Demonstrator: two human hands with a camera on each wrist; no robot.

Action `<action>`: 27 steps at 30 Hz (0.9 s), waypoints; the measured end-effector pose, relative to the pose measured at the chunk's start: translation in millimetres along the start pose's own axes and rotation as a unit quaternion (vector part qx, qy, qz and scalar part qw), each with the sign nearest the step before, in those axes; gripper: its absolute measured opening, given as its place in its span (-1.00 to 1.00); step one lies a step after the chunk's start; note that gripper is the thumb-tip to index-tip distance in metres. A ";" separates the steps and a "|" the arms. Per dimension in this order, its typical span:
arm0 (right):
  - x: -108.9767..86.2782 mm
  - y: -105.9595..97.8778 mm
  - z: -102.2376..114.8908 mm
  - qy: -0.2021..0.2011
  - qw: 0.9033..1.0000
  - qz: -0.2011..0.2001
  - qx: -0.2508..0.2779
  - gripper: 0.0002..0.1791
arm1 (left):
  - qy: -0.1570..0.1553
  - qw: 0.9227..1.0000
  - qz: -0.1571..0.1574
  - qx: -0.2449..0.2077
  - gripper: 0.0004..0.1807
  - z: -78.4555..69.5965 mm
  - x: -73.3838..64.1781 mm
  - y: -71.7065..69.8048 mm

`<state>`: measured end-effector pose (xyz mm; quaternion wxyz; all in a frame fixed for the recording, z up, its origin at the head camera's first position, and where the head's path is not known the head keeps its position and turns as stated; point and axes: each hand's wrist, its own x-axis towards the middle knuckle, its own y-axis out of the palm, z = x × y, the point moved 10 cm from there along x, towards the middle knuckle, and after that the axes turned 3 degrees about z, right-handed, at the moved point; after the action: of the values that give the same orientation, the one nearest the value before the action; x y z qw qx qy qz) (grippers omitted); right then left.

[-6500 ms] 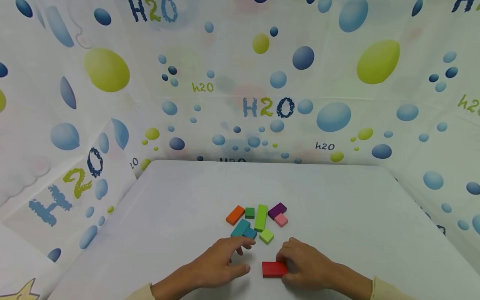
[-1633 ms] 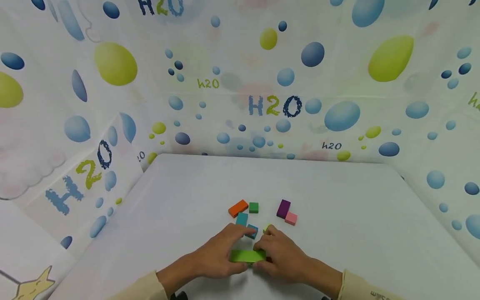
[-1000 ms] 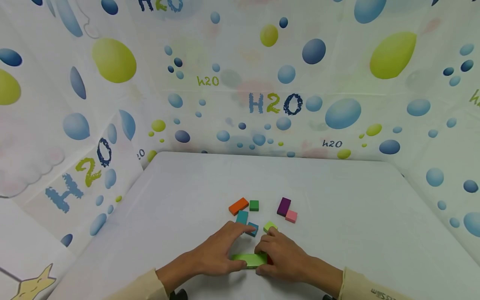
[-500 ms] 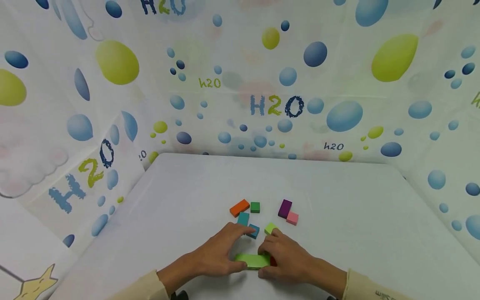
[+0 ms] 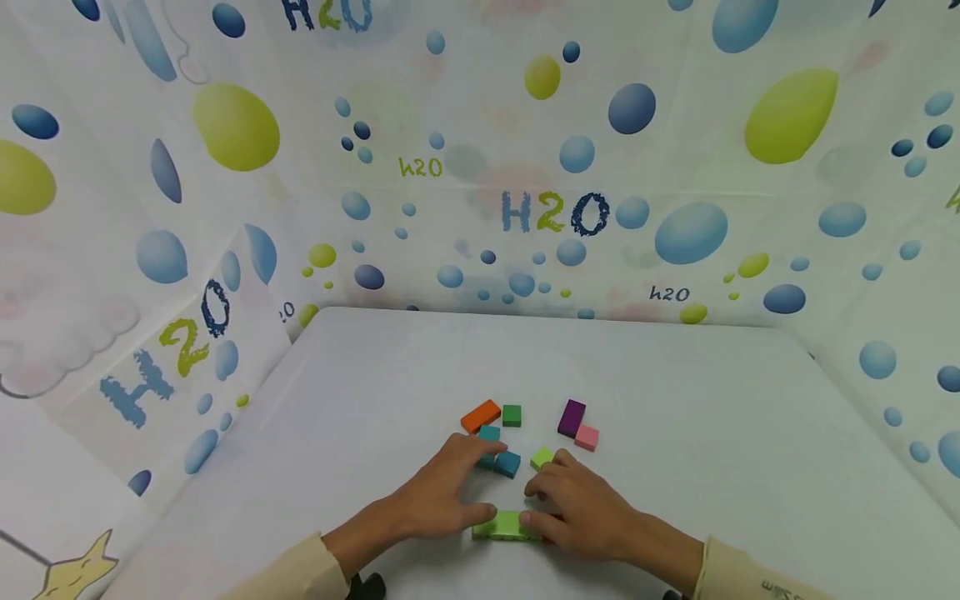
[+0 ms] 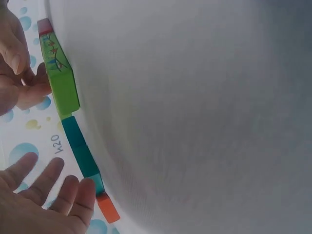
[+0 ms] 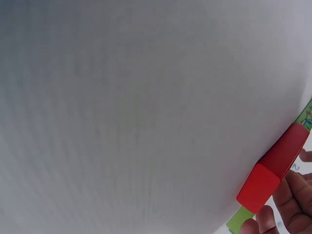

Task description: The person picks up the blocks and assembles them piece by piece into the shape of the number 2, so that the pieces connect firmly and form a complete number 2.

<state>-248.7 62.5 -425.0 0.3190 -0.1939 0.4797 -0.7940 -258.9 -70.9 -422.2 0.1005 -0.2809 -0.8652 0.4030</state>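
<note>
The left hand (image 5: 441, 493) lies spread at nine o'clock and the right hand (image 5: 585, 508) loosely bent at three, neither seemingly pinching the long green block (image 5: 506, 525) between them, which light, even pressure should best set square against the red block (image 7: 259, 187)

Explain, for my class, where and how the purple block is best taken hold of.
Probably by the far half of the purple block, pinched across its two long sides, coming down from above. It lies flat and oblong, so its width makes the easier span, and the pink block crowds the near part of its right side, while the far half looks free on both sides.
</note>
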 end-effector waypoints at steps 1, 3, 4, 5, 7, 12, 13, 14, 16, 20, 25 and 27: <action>0.7 -0.9 -1.2 0.004 1.000 -0.002 -0.005 -0.56 | -0.001 1.000 -0.004 -0.002 -0.26 0.9 1.0 -1.0; 1.5 -3.1 -4.5 0.016 1.000 -0.006 -0.016 -0.56 | -0.002 1.000 -0.013 -0.007 -0.27 2.6 2.8 -2.8; 1.9 -4.4 -6.6 0.021 1.000 -0.009 -0.021 -0.57 | -0.001 1.000 -0.017 -0.009 -0.27 3.0 3.6 -3.7; 2.4 -5.8 -8.8 0.027 0.999 -0.013 -0.027 -0.58 | 0.001 1.000 -0.020 -0.011 -0.27 3.3 4.3 -4.4; 3.1 -8.7 -14.6 0.043 0.998 -0.021 -0.033 -0.59 | 0.004 1.000 -0.025 -0.012 -0.27 3.4 5.3 -5.8; 4.6 -15.9 -29.4 0.079 0.996 -0.045 -0.016 -0.67 | 0.003 0.999 -0.037 -0.014 -0.29 4.2 8.7 -7.6; 4.9 -17.6 -31.6 0.083 0.995 -0.050 -0.013 -0.69 | 0.002 0.999 -0.038 -0.015 -0.29 4.9 10.2 -7.3; 5.2 -19.0 -33.6 0.086 0.995 -0.055 -0.011 -0.71 | 0.000 0.999 -0.039 -0.014 -0.29 5.6 11.9 -6.9; 5.9 -21.6 -36.6 0.089 0.994 -0.062 -0.010 -0.74 | -0.003 0.999 -0.041 -0.011 -0.29 6.7 15.8 -6.2; 7.9 -24.4 -41.4 0.098 0.993 -0.068 -0.017 -0.76 | -0.004 0.999 -0.044 0.001 -0.28 6.3 21.9 -6.7; 12.3 -31.4 -49.7 0.124 0.988 -0.083 -0.025 -0.75 | -0.009 0.999 -0.039 0.007 -0.28 5.3 27.2 -8.6; 14.2 -35.3 -54.0 0.136 0.986 -0.093 -0.029 -0.73 | -0.010 0.999 -0.037 0.011 -0.28 5.0 29.7 -9.9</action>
<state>-303.4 99.0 -418.8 0.1697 -0.1373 0.5217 -0.8248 -289.3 -62.3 -419.5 0.1095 -0.2435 -0.8714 0.4115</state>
